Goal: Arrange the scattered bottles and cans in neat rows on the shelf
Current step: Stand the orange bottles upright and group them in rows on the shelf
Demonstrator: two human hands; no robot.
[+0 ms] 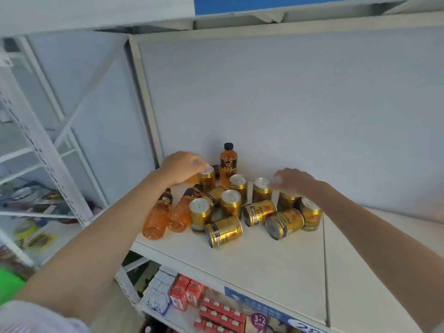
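Note:
Several gold cans are scattered on the white shelf [276, 265], some upright [231, 203], some on their sides [224, 231]. One orange bottle with a black cap [228, 164] stands at the back; two more lie flat at the left [158, 215] [183, 211]. My left hand [181, 165] rests with its fingertips on the top of an upright can [207, 180] at the back left. My right hand [294, 181] hovers, blurred, beside the top of another upright can [262, 189]; whether it touches the can I cannot tell.
A white back panel [288, 111] rises behind the pile. The shelf below holds red cartons [187, 293] and white packs [158, 294]. A white rack [43, 150] with mixed goods stands to the left. The shelf's right half [374, 272] is bare.

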